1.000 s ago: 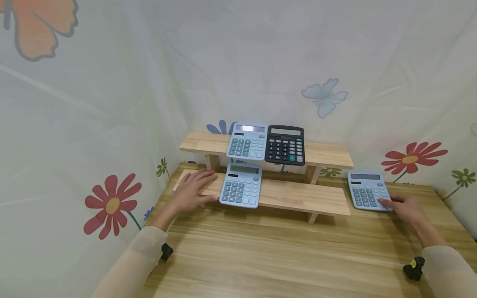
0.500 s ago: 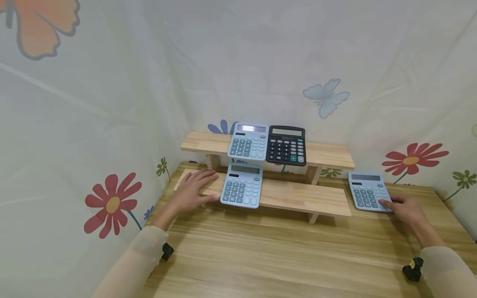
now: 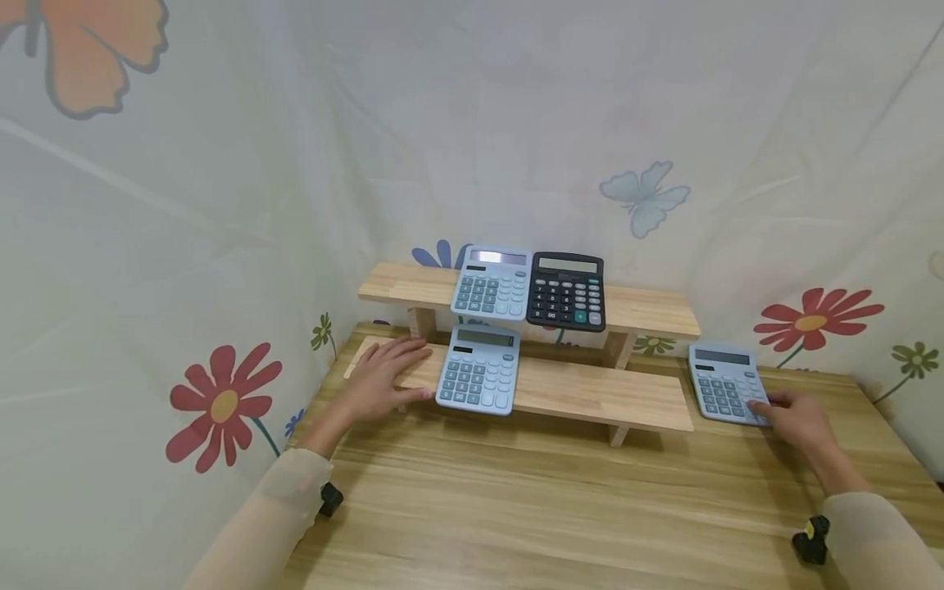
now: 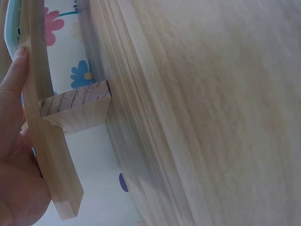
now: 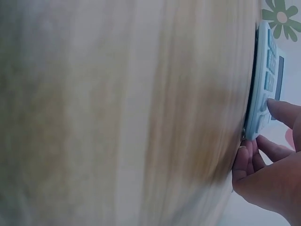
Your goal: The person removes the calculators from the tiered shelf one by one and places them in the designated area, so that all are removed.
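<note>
In the head view my left hand rests on the left end of the lower wooden shelf, fingers spread. Its thumb tip touches or nearly touches a light blue calculator on that shelf. At the right, my right hand holds another light blue calculator by its lower right edge. The right wrist view shows the thumb on its keys, with the other fingers bent at its edge and partly hidden. A third light blue calculator and a black calculator lean side by side on the upper shelf.
The two-tier wooden stand has short support legs on a wood-grain table. A white curtain printed with flowers and butterflies hangs behind and to the left. Small black devices sit at both wrists.
My right hand has shifted slightly left, and the right side of its calculator has moved a little with it. The left hand and the calculators on the shelves stay in place.
</note>
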{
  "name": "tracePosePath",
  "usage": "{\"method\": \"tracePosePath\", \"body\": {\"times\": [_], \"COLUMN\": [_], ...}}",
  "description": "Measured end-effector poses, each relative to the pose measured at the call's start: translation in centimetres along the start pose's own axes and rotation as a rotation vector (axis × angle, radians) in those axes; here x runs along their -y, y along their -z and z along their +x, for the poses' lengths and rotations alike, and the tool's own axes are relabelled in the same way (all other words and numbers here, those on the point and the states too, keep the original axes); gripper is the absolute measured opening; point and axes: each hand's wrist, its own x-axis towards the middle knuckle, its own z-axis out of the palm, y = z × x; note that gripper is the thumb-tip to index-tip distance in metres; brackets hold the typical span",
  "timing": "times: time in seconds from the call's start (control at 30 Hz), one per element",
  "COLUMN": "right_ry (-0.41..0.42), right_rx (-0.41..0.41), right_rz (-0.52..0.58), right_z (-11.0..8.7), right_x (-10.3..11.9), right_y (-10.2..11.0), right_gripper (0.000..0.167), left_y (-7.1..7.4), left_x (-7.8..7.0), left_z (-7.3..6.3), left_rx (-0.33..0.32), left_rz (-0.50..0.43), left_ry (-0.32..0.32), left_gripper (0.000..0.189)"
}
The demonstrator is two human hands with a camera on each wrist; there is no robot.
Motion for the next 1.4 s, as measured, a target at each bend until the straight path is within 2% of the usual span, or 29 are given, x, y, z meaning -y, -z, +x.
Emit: {"method": "tracePosePath", "body": {"times": [0.3,0.43,0.53,0.7,0.87,1.0,1.07,1.23,1.4], "right_ry": [0.004,-0.035,-0.044,0.049,0.147,0.244,0.299,0.414,0.515], "right_rx": [0.008,-0.04,-0.114,-0.223,-0.255,-0.225,-0.212,-0.162,-0.045], "right_rz": [0.029,0.044,0.057,0.131,0.19,0.277,0.303,0.272,0.266], "right_z": [-0.5,-1.0,-1.8,-3.5,-5.3,-6.8,-7.6,-9.2,-10.4], "right_x": [0.1,0.5,1.4,3.8,7.4,10.4,12.0,15.4,17.7], "right_y": [0.0,0.2,0.8,2.0,3.5,3.9,3.6,2.0,0.6], "right_gripper": [0.078,0.073,0.068,0.062,0.06,0.038,0.034,0.049,0.05], "left_y": [0.1,0.0,-0.1,-0.1,0.1,0.2,0.3,0.3,0.3], "left_x": [0.0,0.0,0.0,0.0,-0.1,-0.1,0.0,0.0,-0.2], "left_z": [-0.2,-0.1,0.0,-0.1,0.0,0.0,0.1,0.3,0.2], "left_rx": [0.01,0.006,0.004,0.009,-0.011,-0.016,-0.012,0.006,0.021], "left_rz": [-0.008,-0.008,-0.002,0.012,0.002,-0.003,0.002,0.008,0.004], "left_ry": [0.001,-0.006,-0.005,-0.001,-0.02,-0.029,-0.026,-0.012,-0.002], "left_gripper": [0.085,0.086,0.087,0.086,0.086,0.087,0.087,0.087,0.088]}}
